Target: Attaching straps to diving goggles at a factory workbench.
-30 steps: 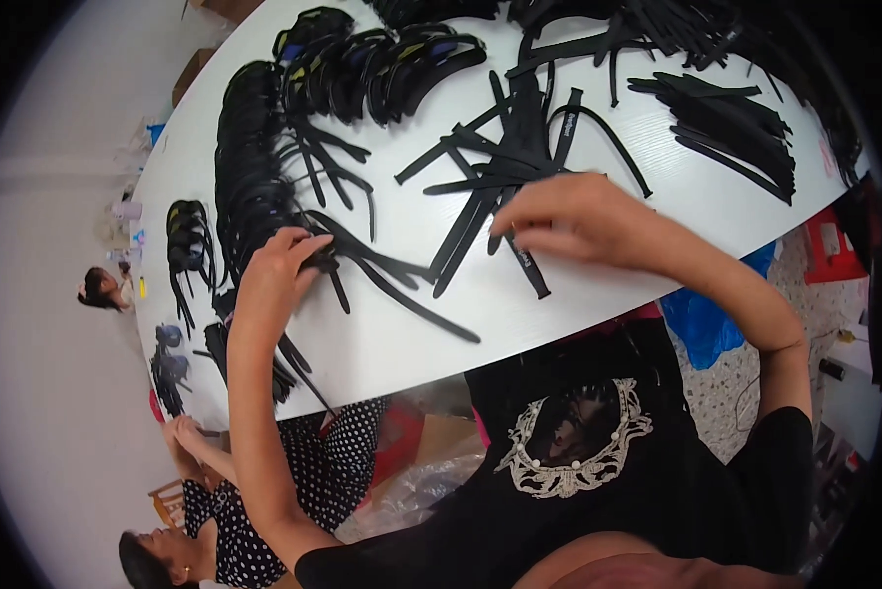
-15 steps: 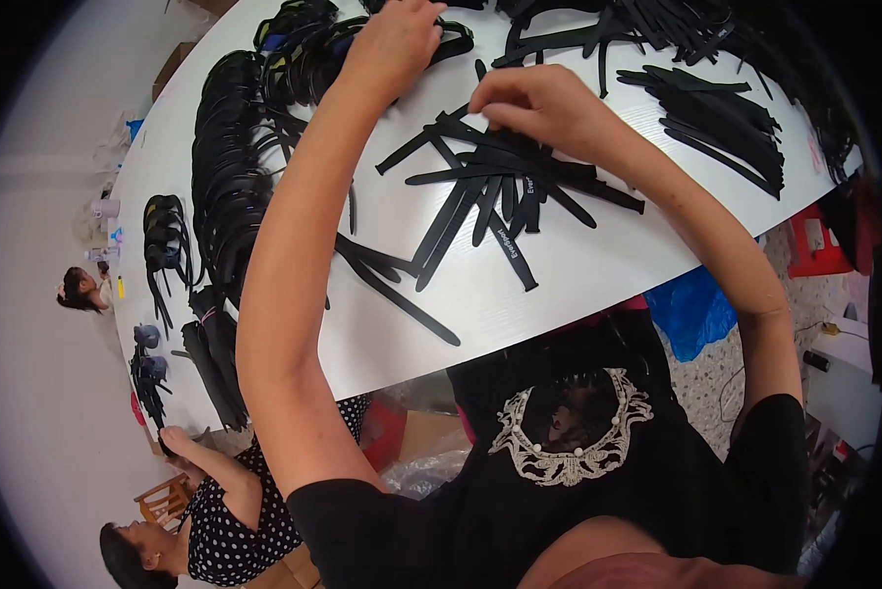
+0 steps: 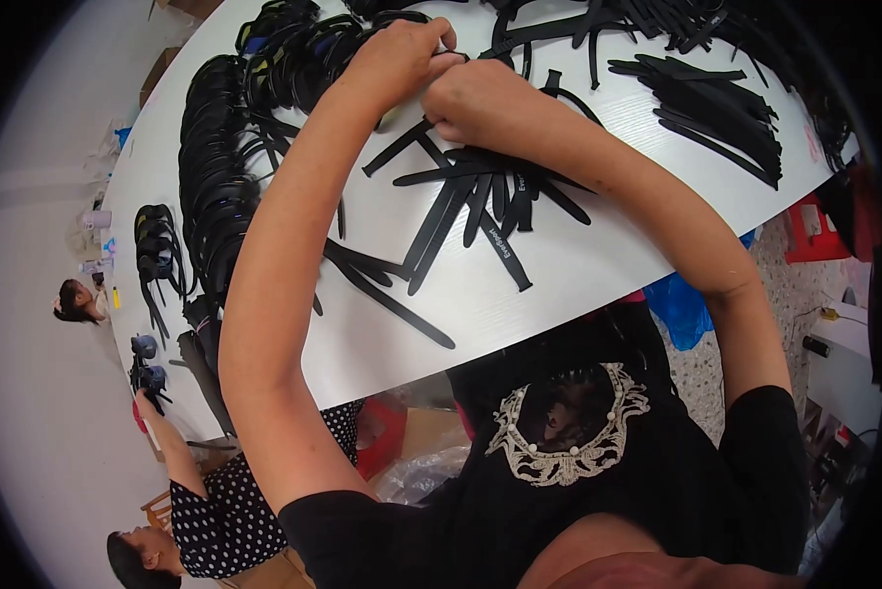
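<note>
At the table's far side my two hands work close together, fingers bent. My left hand (image 3: 397, 64) is closed on a black goggle-like mask, mostly hidden beneath it. Beside it, my right hand (image 3: 475, 103) is curled into a fist around what looks like a black strap; its fingertips are turned away from view. Below the right hand lies a loose, fanned pile of flat black rubber straps (image 3: 446, 231). A long row of black masks (image 3: 215, 157) stands to the left of my left forearm, with more masks (image 3: 284, 59) bunched at its far end.
A neat bundle of straps (image 3: 716, 113) lies on the white table (image 3: 559, 280) at right, with tangled straps (image 3: 647, 20) beyond. Smaller black goggles (image 3: 156, 240) sit at left. A co-worker in a dotted top (image 3: 225, 520) reaches toward the table's left edge. A red stool (image 3: 814, 231) stands at right.
My right hand has moved left and closed, meeting my left hand. My left hand has shifted slightly down. The co-worker's arm has stretched out toward the small goggles on the table edge.
</note>
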`<state>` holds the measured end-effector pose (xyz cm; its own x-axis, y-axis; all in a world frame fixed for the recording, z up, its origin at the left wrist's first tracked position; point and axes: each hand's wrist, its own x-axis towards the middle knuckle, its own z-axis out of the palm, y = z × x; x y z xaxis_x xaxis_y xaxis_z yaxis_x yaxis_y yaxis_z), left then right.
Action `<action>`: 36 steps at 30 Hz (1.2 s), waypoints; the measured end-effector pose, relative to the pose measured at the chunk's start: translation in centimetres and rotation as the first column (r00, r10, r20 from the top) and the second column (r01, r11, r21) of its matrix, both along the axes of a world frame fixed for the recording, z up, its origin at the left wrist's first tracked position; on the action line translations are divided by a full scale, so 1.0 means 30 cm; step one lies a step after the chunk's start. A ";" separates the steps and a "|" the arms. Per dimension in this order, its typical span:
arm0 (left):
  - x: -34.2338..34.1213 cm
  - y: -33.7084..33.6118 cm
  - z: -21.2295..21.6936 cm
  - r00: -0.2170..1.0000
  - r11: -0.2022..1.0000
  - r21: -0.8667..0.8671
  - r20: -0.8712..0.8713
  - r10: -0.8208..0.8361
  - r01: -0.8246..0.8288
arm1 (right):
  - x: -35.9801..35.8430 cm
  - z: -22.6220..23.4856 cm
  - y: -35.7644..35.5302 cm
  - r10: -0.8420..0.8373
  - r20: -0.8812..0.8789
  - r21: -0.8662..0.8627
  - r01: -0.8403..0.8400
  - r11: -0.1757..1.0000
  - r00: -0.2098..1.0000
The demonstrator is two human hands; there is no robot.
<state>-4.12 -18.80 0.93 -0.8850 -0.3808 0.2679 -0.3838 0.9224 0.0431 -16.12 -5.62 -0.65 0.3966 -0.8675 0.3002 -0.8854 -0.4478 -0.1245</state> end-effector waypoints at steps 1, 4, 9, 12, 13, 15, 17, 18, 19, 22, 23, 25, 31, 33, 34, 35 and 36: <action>-0.006 -0.005 -0.013 0.999 0.996 0.085 0.029 0.039 -0.041 | -0.018 -0.002 0.001 -0.026 0.090 0.022 0.025 0.999 0.996; 0.012 -0.034 -0.031 1.000 0.999 -0.036 0.017 -0.002 0.002 | -0.073 0.003 0.013 -0.086 0.518 0.223 -0.037 0.974 0.851; 0.085 0.065 0.057 0.937 0.998 -0.048 -0.349 0.020 -0.039 | -0.184 0.030 0.034 -0.242 0.869 0.354 -0.201 0.914 0.431; 0.174 0.127 0.086 0.822 0.994 0.106 -0.566 0.062 -0.002 | -0.174 0.085 0.048 -0.256 0.900 0.340 -0.203 0.918 0.352; 0.187 0.181 0.095 0.791 0.976 0.218 -0.598 0.126 0.010 | -0.183 0.081 0.052 -0.233 0.912 0.310 -0.197 0.930 0.337; 0.225 0.267 0.099 0.722 0.932 0.360 -0.653 0.228 0.031 | -0.187 0.083 0.054 -0.241 0.918 0.312 -0.197 0.929 0.316; 0.242 0.343 0.088 0.699 0.901 0.435 -0.644 0.310 0.001 | -0.189 0.092 0.060 -0.252 0.922 0.317 -0.200 0.927 0.295; 0.244 0.380 0.085 0.700 0.869 0.494 -0.615 0.361 -0.015 | -0.185 0.101 0.069 -0.247 0.931 0.312 -0.232 0.921 0.270; 0.241 0.414 0.076 0.684 0.844 0.537 -0.611 0.399 -0.013 | -0.181 0.107 0.079 -0.244 0.938 0.306 -0.263 0.915 0.246; 0.239 0.490 0.057 0.647 0.801 0.599 -0.612 0.454 0.005 | -0.132 0.123 0.099 -0.221 0.953 0.275 -0.287 0.918 0.207; 0.237 0.508 0.048 0.626 0.789 0.614 -0.622 0.470 0.018 | -0.115 0.132 0.106 -0.221 0.953 0.275 -0.291 0.916 0.206; 0.234 0.542 0.044 0.624 0.804 0.595 -0.631 0.460 0.009 | -0.084 0.148 0.121 -0.180 0.957 0.242 -0.286 0.927 0.227; 0.232 0.582 -0.002 0.588 0.918 0.396 -0.734 0.339 -0.034 | -0.036 0.147 0.157 -0.222 0.967 0.253 -0.484 0.838 0.122; 0.226 0.580 -0.031 0.534 0.929 0.369 -0.782 0.320 -0.017 | -0.003 0.147 0.184 -0.243 0.965 0.261 -0.458 0.850 0.100; 0.227 0.584 -0.038 0.524 0.921 0.390 -0.782 0.338 -0.012 | 0.008 0.147 0.194 -0.252 0.963 0.268 -0.442 0.856 0.097; 0.227 0.591 -0.040 0.526 0.921 0.390 -0.780 0.338 -0.013 | 0.013 0.149 0.201 -0.262 0.961 0.276 -0.426 0.862 0.091; 0.226 0.599 -0.041 0.474 0.900 0.435 -0.798 0.372 0.027 | 0.012 0.138 0.194 -0.165 0.978 0.199 -0.343 0.918 0.127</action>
<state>2.66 -0.83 -0.30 -0.1941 -0.7327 0.6523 -0.1189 0.6776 0.7258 -15.77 0.22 3.49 0.0681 -0.9701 0.2331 0.1572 -0.2203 -0.9627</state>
